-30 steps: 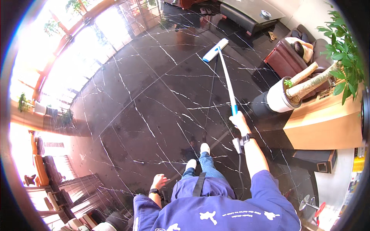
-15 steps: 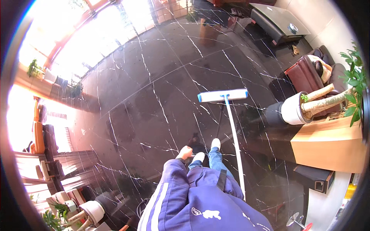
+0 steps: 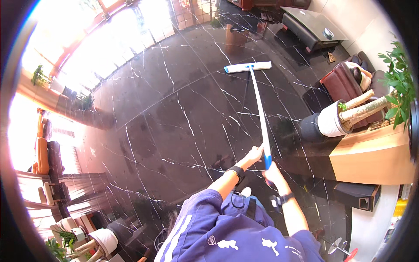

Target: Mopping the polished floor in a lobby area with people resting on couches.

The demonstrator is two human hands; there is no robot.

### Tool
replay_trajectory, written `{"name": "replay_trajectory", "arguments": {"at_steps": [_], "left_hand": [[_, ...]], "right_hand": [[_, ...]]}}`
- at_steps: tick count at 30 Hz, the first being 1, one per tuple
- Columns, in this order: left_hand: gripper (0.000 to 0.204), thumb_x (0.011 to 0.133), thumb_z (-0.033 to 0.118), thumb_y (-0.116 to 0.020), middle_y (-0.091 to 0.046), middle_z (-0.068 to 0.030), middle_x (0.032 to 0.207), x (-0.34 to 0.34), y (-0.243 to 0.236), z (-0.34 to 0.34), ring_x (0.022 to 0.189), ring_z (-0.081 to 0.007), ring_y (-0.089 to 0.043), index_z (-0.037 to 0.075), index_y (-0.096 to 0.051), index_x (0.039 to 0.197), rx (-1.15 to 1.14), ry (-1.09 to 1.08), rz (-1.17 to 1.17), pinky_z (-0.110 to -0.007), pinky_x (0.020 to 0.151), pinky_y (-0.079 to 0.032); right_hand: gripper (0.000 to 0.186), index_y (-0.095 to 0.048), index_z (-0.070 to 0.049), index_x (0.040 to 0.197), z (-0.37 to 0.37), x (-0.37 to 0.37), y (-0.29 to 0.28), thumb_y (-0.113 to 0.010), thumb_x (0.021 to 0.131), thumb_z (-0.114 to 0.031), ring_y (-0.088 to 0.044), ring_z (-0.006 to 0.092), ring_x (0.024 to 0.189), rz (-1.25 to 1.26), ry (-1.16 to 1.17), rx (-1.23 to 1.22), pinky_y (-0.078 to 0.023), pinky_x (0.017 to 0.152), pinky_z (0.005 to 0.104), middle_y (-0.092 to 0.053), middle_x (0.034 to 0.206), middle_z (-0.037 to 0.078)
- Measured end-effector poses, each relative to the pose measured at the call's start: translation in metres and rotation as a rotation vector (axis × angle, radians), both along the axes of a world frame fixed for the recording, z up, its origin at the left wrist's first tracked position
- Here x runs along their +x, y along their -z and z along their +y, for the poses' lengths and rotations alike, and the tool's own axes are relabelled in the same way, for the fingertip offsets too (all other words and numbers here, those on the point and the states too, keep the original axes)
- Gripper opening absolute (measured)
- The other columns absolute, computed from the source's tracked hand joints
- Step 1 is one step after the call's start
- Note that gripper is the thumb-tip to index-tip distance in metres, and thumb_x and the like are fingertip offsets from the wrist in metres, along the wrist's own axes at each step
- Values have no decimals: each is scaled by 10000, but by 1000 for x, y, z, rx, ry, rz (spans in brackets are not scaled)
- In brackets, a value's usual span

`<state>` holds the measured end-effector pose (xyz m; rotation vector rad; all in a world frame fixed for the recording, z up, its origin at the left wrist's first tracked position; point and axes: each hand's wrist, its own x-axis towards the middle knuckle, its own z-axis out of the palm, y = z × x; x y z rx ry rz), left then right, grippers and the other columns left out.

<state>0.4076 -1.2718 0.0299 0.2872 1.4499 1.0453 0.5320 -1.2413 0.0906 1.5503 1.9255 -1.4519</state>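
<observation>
Mop: is reaching away from the person over the dark floor, its white pole leaning slightly left toward the far end.
Mop head: is appearing to rest flat on the tiles, lying crosswise to the pole, well apart from the armchair and the low table.
Right hand: is gripping the blue handle end, fingers wrapping around it.
Left hand: is meeting the pole just above the blue end; the finger wrap is not showing clearly, so whether it is closing fully around the pole cannot be told.
Floor surface: is showing white veins, window glare and uneven darker patches; whether these are marking damp or reflection cannot be told.
Work done: is appearing, in judgement, to be under way, both hands being at the mop; no clear border is separating treated tiles from untreated, so the finished share cannot be told.
Work left: is remaining undetermined; broad floor is lying outside the mop head, including tiles toward the windows and beside the white planter.
</observation>
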Motion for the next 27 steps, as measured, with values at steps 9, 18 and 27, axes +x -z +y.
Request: {"name": "replay_trajectory", "arguments": {"at_steps": [9, 18, 27], "left_hand": [[834, 707, 257, -538, -489, -173, 878, 47, -5, -27, 712, -223, -542, 6, 90, 1194, -16, -2, 19, -339, 565, -427], [246, 750, 292, -492, -423, -56, 535, 274, 49, -57, 439, -164, -404, 74, -423, 660, -214, -485, -856, -317, 485, -416], [92, 692, 45, -457, -420, -67, 527, 258, 19, -98, 453, -164, -419, 34, -423, 607, -187, -288, -891, -289, 458, -376]], "right_hand": [[392, -303, -13, 947, -65, 100, -60, -500, 608, -20, -384, 133, 289, -4, 53, -77, -301, 251, 267, -393, 468, 52], [514, -460, -10, 1006, -212, 382, -260, -638, 526, -56, -470, 80, 719, -19, 121, 49, -389, 626, 223, -513, 831, 19], [471, -453, 3, 1015, -224, 332, -349, -566, 558, 18, -494, 122, 678, -168, 146, 263, -395, 626, 241, -539, 784, 87]]}}
